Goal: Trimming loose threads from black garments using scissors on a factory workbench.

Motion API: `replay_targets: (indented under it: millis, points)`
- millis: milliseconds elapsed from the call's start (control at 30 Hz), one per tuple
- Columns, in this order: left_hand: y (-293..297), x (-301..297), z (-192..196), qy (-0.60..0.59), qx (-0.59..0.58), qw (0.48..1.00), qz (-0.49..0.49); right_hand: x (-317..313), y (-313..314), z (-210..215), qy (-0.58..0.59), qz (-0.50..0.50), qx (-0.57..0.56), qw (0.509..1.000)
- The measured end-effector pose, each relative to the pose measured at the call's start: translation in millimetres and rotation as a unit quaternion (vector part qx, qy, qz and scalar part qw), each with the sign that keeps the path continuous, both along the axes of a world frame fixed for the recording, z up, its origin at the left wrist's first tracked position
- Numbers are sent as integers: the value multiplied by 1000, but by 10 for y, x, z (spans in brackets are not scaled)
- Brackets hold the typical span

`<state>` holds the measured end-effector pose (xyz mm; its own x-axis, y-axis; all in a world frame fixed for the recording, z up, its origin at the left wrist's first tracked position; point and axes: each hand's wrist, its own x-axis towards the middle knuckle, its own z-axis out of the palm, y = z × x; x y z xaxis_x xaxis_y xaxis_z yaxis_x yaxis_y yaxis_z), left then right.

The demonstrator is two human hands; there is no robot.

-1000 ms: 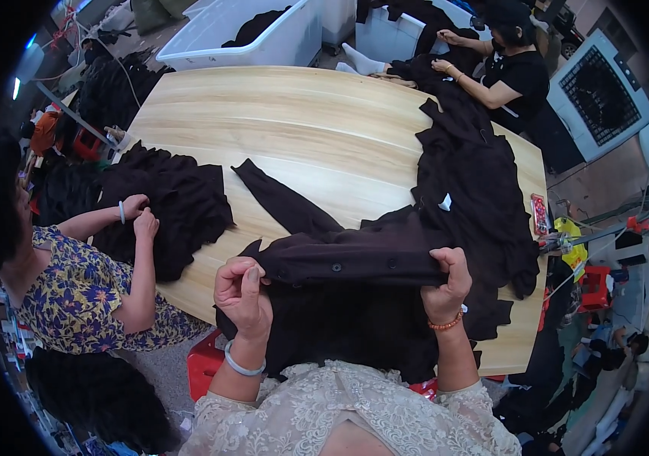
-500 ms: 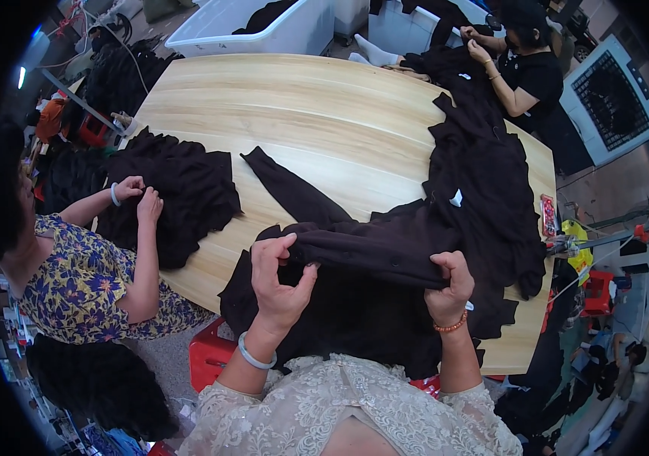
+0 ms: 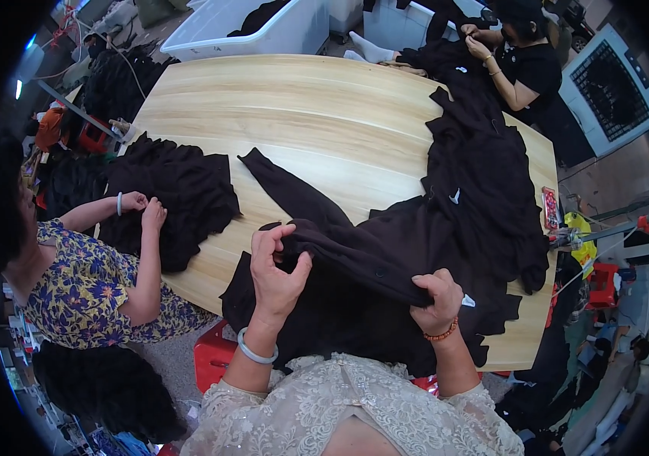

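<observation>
A black knit garment (image 3: 385, 262) lies across the near side of the table, and both my hands hold up one edge of it. My left hand (image 3: 279, 270), wearing a pale bangle, pinches the edge at its left end. Closed on the same edge further right is my right hand (image 3: 438, 296), with an orange bead bracelet on the wrist. Between them the raised strip slants down to the right, with a small button on it. One sleeve (image 3: 286, 186) stretches away toward the table's middle. A white label shows beside my right hand.
More black garments (image 3: 484, 175) cover the table's right side. At left, a co-worker in a flowered dress (image 3: 81, 281) handles a black garment pile (image 3: 180, 197). Another person in black (image 3: 525, 76) works at the far right. White bins (image 3: 294, 34) stand behind the wooden table (image 3: 286, 99); a red stool (image 3: 214, 353) is near.
My right hand has moved down and slightly left, so the held edge now slants and sags more. My left hand keeps its pinch, a little higher.
</observation>
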<state>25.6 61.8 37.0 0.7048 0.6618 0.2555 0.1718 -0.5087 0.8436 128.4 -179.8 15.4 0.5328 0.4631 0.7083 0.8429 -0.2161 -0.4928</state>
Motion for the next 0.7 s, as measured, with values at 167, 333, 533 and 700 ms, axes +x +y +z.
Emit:
replay_targets:
  millis: [167,333,533,700]
  points:
    - [41,-54,-114,-20,-38,997,-58,-12,32,27,-5,-2,19,1000]
    - [95,-71,-99,-28,-53,994,-89,-6,53,12,4,-6,15,1000]
    - [125,-118,-27,7,-48,984,-173,14,13,9,20,-15,21,999]
    - [108,-134,-109,25,-34,985,-168,-13,28,-16,12,-5,25,1000]
